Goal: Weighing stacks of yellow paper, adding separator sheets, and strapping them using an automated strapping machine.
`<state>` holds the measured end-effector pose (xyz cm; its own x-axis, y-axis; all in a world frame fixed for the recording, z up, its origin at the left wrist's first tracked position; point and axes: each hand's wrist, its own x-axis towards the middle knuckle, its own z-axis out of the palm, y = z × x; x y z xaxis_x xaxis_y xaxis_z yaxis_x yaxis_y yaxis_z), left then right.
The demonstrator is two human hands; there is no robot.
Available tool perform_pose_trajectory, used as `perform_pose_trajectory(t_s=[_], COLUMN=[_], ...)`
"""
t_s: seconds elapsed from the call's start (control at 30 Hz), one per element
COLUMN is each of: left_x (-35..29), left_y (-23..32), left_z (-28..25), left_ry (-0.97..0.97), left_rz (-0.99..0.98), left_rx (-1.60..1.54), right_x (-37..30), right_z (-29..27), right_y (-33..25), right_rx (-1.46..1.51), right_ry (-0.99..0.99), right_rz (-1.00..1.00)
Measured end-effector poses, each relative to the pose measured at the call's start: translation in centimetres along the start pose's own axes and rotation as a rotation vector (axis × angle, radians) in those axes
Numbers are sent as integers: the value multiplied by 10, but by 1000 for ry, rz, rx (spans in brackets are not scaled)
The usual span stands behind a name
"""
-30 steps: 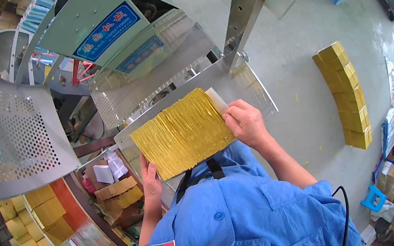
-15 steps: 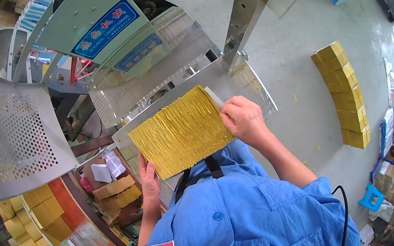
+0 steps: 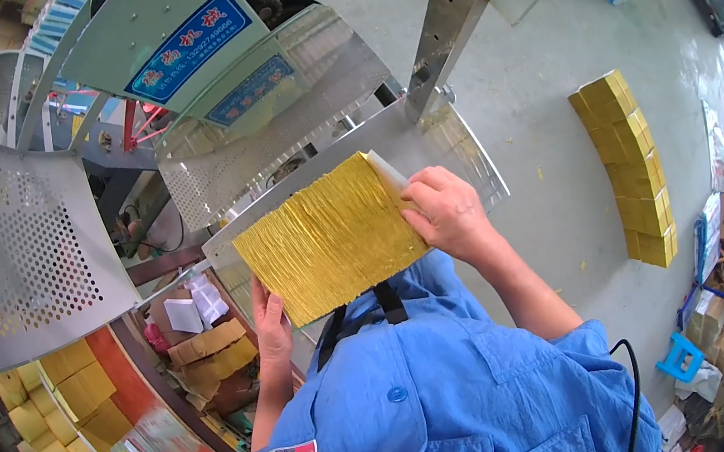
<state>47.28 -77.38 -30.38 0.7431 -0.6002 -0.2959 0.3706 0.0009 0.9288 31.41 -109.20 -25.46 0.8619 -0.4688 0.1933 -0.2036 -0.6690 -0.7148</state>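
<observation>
Right hand (image 3: 450, 212): crept a bit further up the stack's right end since a second ago; my whole view has drifted slightly too, so the floor stuff sits a touch left and higher; it's pinching the white sheet (image 3: 386, 172) between thumb and fingers
Left hand (image 3: 273, 331): up against the stack's near left corner, thumb toward me; can't tell from my feed if it's really gripping or just bracing
Gold stack (image 3: 327, 240): ridged and tilted, over the grey metal plate (image 3: 387, 140), right in front of the wearer's blue shirt (image 3: 363, 445); white sheet runs along its right end
Machine: pale green panel (image 3: 110, 49) past the plate; perforated guard (image 3: 26, 243) off to the left
Floor: row of gold blocks (image 3: 625, 171) well to the right; blue stool (image 3: 679, 358) nearer me
</observation>
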Motion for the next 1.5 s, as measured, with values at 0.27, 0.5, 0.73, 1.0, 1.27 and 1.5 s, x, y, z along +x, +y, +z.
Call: perform_pose_trajectory(t_s=[0.27, 0.5, 0.73, 1.0, 1.27, 1.5], left_x=[0, 0, 1, 2, 1, 1], left_y=[0, 1, 3, 4, 5, 11], left_z=[0, -1, 0, 2, 1, 6], left_ry=[12, 19, 6, 6, 3, 3], left_rz=[-10, -31, -19, -25, -8, -16], left_rx=[-46, -21, -21, -2, 14, 3], right_x=[6, 3, 0, 1, -3, -5], right_z=[-11, -12, -5, -2, 5, 11], right_y=[-5, -9, 3, 4, -3, -1], right_rx=[-272, -319, -175, -94, 91, 275], right_ry=[-1, -30, -80, -117, -129, -103], right_rz=[-60, 15, 14, -6, 88, 142])
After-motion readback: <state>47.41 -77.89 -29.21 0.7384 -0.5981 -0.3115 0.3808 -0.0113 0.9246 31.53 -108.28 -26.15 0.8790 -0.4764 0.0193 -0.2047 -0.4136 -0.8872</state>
